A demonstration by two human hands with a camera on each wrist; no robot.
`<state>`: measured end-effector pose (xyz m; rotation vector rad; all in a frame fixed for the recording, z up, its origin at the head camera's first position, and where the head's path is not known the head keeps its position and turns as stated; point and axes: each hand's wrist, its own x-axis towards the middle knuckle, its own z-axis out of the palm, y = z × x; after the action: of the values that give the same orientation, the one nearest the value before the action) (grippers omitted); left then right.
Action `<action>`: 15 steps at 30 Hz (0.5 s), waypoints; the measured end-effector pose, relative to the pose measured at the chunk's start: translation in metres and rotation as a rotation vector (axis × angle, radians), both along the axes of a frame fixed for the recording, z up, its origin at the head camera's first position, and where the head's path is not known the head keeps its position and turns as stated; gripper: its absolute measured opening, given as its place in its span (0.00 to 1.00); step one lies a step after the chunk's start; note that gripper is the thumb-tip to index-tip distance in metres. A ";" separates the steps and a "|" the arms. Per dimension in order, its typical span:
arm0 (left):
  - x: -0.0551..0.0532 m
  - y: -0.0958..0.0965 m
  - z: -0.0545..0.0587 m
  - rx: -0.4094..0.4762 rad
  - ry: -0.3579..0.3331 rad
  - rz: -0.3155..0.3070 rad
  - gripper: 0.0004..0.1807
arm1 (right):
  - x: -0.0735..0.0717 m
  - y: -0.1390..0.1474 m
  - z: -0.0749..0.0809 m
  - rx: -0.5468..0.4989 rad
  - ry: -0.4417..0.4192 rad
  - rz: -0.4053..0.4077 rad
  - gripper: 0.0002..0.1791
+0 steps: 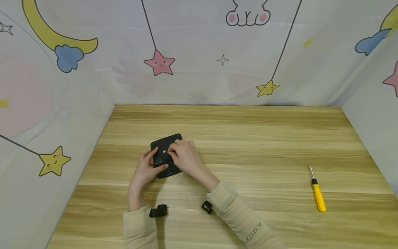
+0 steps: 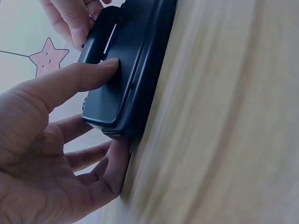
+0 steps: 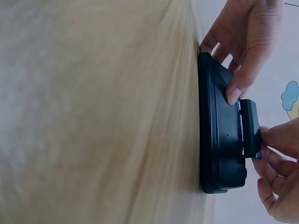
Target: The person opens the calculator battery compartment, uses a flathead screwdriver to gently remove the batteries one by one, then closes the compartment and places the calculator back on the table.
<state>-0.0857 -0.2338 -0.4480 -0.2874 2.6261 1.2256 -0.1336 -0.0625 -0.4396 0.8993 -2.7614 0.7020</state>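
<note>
On table point(image 1: 248, 145) | left hand point(image 1: 144, 170) grips black device point(image 3: 218, 135) | right hand point(image 1: 186, 156) pinches its raised flap point(image 3: 251, 125)

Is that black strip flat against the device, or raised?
Raised: the right hand pinches the black strip, and a gap separates it from the device.

We look into a small curtained booth, home or studio we cannot tell: a wood-grain tabletop point(image 1: 248, 138) enclosed by white cloth point(image 1: 199, 91) printed with smiling stars point(image 1: 160, 64) and crescent moons point(image 1: 38, 24).
</note>
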 end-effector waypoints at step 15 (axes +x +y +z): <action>0.000 0.001 0.000 0.004 -0.018 0.013 0.45 | 0.002 0.009 0.008 -0.058 -0.100 -0.027 0.06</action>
<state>-0.0858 -0.2330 -0.4482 -0.3134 2.6101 1.2259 -0.1316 -0.0534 -0.4319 0.8352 -2.8181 0.8399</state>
